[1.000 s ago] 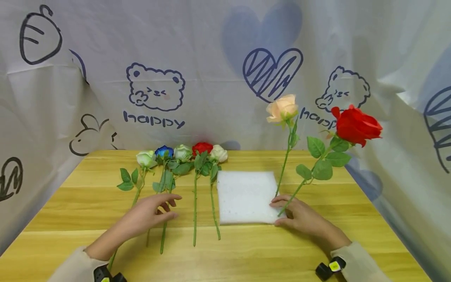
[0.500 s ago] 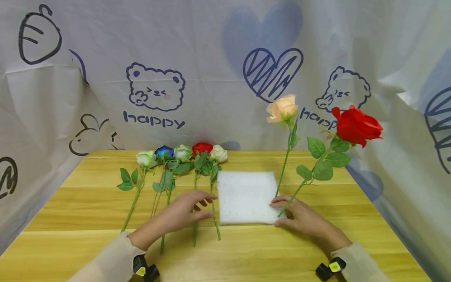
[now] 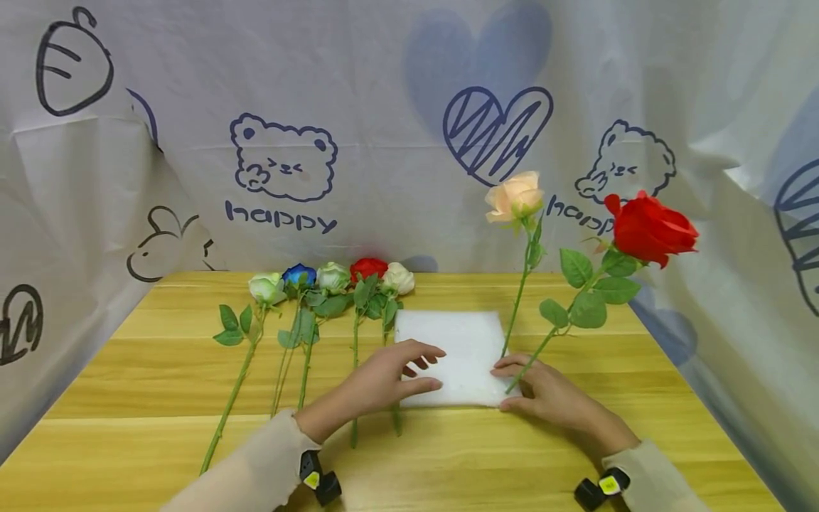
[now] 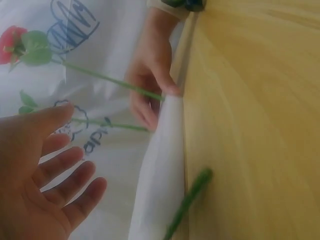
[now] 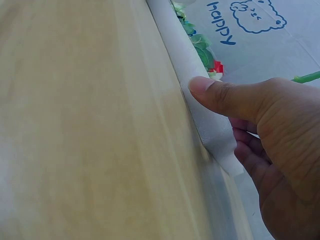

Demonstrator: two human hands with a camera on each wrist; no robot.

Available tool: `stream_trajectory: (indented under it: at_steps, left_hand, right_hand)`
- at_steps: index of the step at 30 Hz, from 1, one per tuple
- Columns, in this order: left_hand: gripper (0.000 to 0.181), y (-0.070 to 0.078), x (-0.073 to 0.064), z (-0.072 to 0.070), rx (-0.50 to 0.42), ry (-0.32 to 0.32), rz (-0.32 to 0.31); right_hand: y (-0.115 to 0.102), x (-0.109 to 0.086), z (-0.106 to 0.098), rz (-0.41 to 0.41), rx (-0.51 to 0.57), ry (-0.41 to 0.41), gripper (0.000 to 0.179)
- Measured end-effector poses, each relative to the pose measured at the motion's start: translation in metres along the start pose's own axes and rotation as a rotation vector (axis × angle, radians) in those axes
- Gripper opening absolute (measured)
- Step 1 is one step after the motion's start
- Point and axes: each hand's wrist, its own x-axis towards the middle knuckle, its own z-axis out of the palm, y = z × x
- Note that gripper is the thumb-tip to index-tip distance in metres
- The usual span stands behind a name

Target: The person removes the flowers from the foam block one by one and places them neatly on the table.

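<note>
A white foam block [image 3: 470, 341] lies on the wooden table. My right hand [image 3: 549, 398] grips its near right corner; in the right wrist view the thumb [image 5: 225, 96] presses the front side and the other fingers bend round the right end. Two roses rise from the block's right part, a peach rose [image 3: 515, 198] nearly upright and a large red rose [image 3: 652, 231] leaning right. My left hand [image 3: 387, 380] hovers over the block's left edge, fingers spread and relaxed, holding nothing. Its palm [image 4: 25, 195] shows bare in the left wrist view.
Several roses lie left of the block, heads toward the back: a pale green rose [image 3: 266, 289], a blue rose [image 3: 298, 275], a smaller red rose [image 3: 368, 269] and a white rose [image 3: 398, 279] among them. A patterned cloth [image 3: 384, 85] hangs behind the table [image 3: 448, 462].
My left hand has moved right, from above the lying stems on the left to over the foam block's left edge. The right hand and both upright roses have stayed in place.
</note>
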Motion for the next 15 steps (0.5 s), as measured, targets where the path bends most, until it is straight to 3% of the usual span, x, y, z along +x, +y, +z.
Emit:
stream_trajectory:
  at_steps: [9, 15]
  left_hand:
    - [0.043, 0.010, 0.027, 0.023, -0.084, 0.007, 0.038]
    - [0.042, 0.012, 0.042, 0.036, -0.134, 0.013, 0.024]
  right_hand:
    - [0.003, 0.001, 0.000, -0.037, -0.029, 0.032, 0.051]
    - [0.003, 0.000, 0.001, -0.056, -0.030, 0.041, 0.049]
